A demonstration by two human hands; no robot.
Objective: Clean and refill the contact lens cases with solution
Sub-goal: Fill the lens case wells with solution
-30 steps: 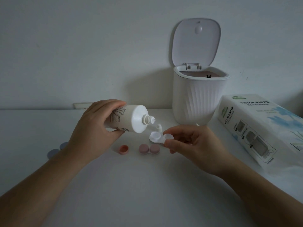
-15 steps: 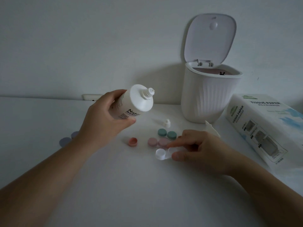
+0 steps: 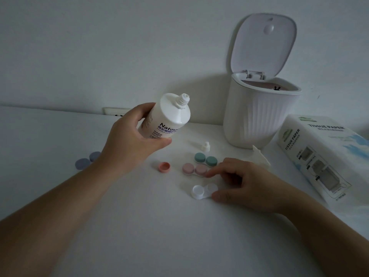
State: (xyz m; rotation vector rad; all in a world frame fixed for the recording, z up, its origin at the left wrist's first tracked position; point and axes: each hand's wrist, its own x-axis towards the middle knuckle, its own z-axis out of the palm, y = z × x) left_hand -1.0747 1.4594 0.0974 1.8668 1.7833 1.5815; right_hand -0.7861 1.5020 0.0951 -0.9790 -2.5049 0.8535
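Observation:
My left hand (image 3: 129,138) grips the white solution bottle (image 3: 167,116), uncapped, nozzle tilted up and to the right. An open white lens case (image 3: 202,191) lies on the table, with my right hand (image 3: 243,186) resting beside it, thumb touching its right end. My index fingertip touches the closed pink lens case (image 3: 194,169). Behind that sits a closed green lens case (image 3: 205,159). A loose pink cap (image 3: 164,167) lies to the left, open side up. The bottle's small white cap (image 3: 206,146) stands near the bin.
A white ribbed bin (image 3: 257,118) with its lid raised stands at the back right. A tissue paper pack (image 3: 323,154) lies at the right, with a crumpled tissue (image 3: 259,156) by it. A blue-grey lens case (image 3: 87,161) lies left of my left forearm.
My right hand has set the white case down on the table from under the nozzle. My left hand has swung the bottle from pouring sideways to nozzle-up. The view shifted left.

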